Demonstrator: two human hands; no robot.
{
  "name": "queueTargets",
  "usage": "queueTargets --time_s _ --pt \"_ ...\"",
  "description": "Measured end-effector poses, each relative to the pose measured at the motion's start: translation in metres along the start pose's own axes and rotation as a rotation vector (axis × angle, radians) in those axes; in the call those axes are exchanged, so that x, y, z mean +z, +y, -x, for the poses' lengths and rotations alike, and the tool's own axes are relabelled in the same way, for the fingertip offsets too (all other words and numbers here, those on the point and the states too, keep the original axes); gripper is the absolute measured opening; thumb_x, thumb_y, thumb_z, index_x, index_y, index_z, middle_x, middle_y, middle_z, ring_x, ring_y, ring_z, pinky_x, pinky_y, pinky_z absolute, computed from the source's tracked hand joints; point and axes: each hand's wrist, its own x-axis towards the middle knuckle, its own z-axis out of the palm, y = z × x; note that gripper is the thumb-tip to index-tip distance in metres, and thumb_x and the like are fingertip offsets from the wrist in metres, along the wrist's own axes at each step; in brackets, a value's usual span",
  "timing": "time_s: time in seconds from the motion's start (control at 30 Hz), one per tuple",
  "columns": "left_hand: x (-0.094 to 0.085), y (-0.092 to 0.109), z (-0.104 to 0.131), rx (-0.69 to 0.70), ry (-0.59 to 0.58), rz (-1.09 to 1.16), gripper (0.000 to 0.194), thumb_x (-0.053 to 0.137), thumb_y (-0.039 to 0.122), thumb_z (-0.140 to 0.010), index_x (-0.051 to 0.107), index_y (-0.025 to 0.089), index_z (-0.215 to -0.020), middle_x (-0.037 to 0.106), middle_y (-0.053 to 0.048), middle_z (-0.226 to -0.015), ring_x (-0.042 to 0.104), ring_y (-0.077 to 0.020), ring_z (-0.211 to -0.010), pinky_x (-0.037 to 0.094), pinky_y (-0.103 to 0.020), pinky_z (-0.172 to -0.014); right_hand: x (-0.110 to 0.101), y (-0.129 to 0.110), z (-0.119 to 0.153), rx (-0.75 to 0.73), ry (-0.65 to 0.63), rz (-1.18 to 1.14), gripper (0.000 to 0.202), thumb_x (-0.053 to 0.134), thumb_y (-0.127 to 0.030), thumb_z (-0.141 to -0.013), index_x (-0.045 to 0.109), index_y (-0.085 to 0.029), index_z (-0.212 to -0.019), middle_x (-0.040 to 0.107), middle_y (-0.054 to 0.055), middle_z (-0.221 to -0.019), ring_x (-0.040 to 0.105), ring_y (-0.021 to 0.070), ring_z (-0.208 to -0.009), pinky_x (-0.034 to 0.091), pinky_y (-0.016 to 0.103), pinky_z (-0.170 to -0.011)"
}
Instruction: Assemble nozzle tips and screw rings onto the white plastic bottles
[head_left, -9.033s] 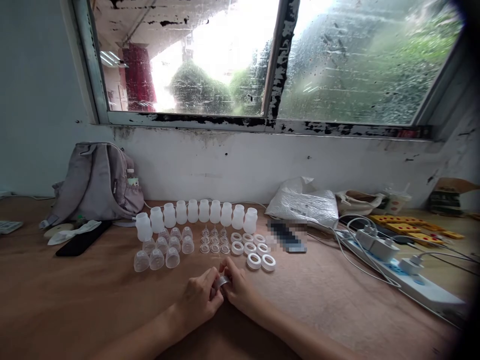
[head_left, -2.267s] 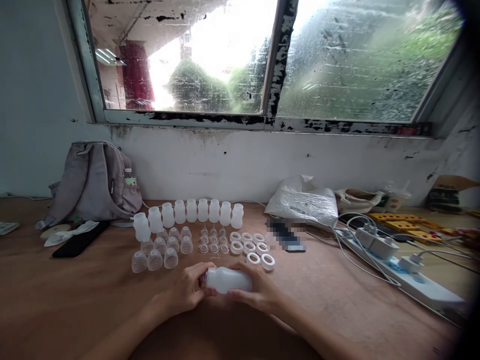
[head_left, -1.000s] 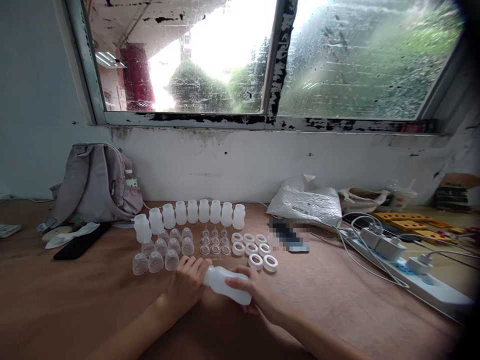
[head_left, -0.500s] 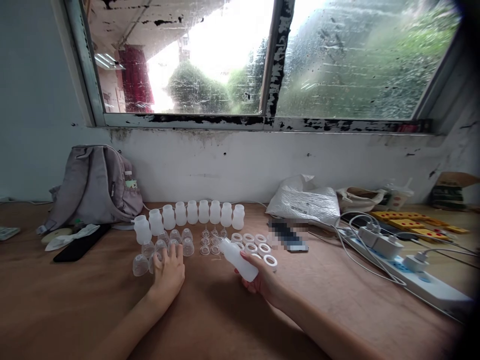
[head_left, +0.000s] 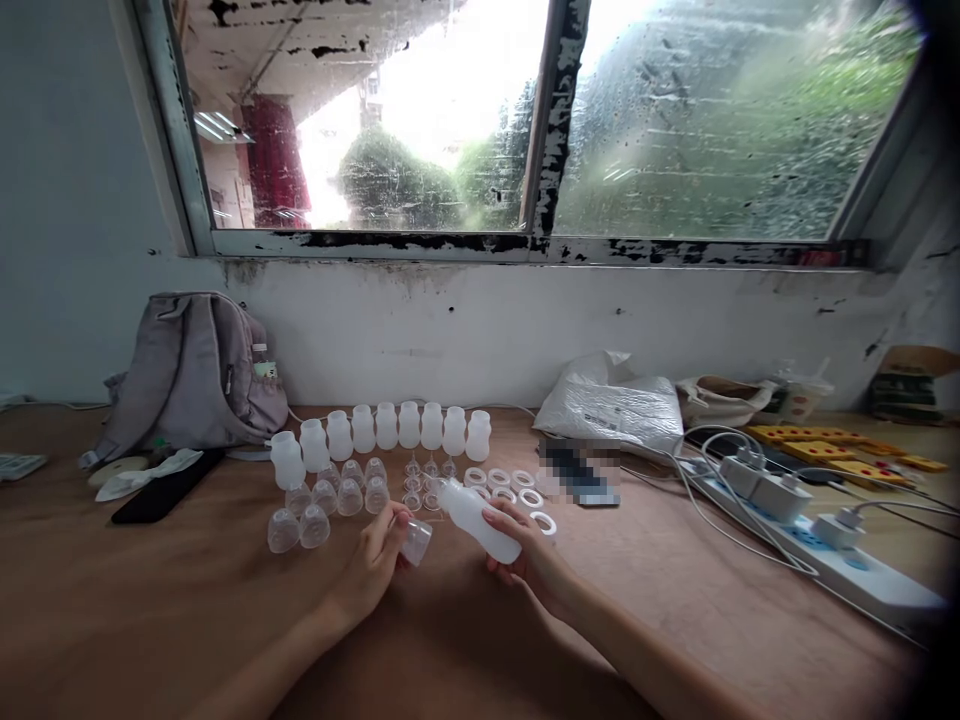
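Observation:
My left hand (head_left: 380, 553) pinches a clear bottle cap (head_left: 417, 543), its open end turned toward the right. Tilted in my right hand (head_left: 531, 553) is a frosted white baby bottle (head_left: 484, 525), its narrow top end pointing up and left. The cap and the bottle are apart. Left of my hands stand several more clear caps (head_left: 314, 526) in a cluster. Behind the bottle lie clear nipples (head_left: 412, 485) in rows and several white rings (head_left: 530, 498). A row of frosted bottle bodies (head_left: 385, 427) stands at the back.
A grey backpack (head_left: 199, 375) and a black phone (head_left: 161, 490) are at the left. At the back right are a silver bag (head_left: 615, 405) and a partly blurred phone (head_left: 596, 492). A white power strip (head_left: 885, 590) with plugs and cables runs along the right, near yellow pieces (head_left: 810, 447).
My left hand has taken a clear cap from the cluster and brought it right, near the bottle. My right hand still holds the bottle in nearly the same place.

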Motion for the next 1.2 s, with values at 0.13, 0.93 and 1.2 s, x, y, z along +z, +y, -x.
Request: queueTargets --time_s 0.13,0.93,1.2 --pt "0.004 -0.018 -0.009 -0.253 0.058 0.306 0.052 0.024 0.063 -0.078 0.043 0.016 -0.092 0.052 0.003 -0.054 0.045 -0.0091 -0.035 0.035 -0.021 -0.039 0.003 -0.001 0.004 -0.017 0.014 0.034 0.028 0.057 -0.038 -0.072 0.048 -0.022 -0.093 0.056 -0.001 -0.075 0.053 0.0073 -0.048 0.035 0.014 -0.035" --pt "0.000 -0.009 0.003 0.030 -0.036 0.017 0.044 0.040 0.047 -0.081 0.036 0.018 -0.113 0.048 0.004 -0.055 0.048 -0.0121 -0.050 0.037 -0.023 -0.051 0.005 0.004 0.006 -0.037 -0.006 0.342 0.027 0.059 -0.039 -0.069 0.053 -0.021 -0.087 0.057 0.000 -0.062 0.048 0.0099 -0.044 0.029 0.018 -0.036" --pt "-0.001 0.000 0.004 0.042 -0.047 -0.123 0.034 0.036 0.046 -0.082 0.042 0.018 -0.101 0.049 0.003 -0.057 0.045 -0.0140 -0.052 0.033 -0.024 -0.052 0.005 0.005 0.008 -0.078 -0.034 0.370 0.024 0.059 -0.039 -0.068 0.055 -0.021 -0.084 0.057 0.000 -0.063 0.050 0.0106 -0.046 0.028 0.018 -0.035"
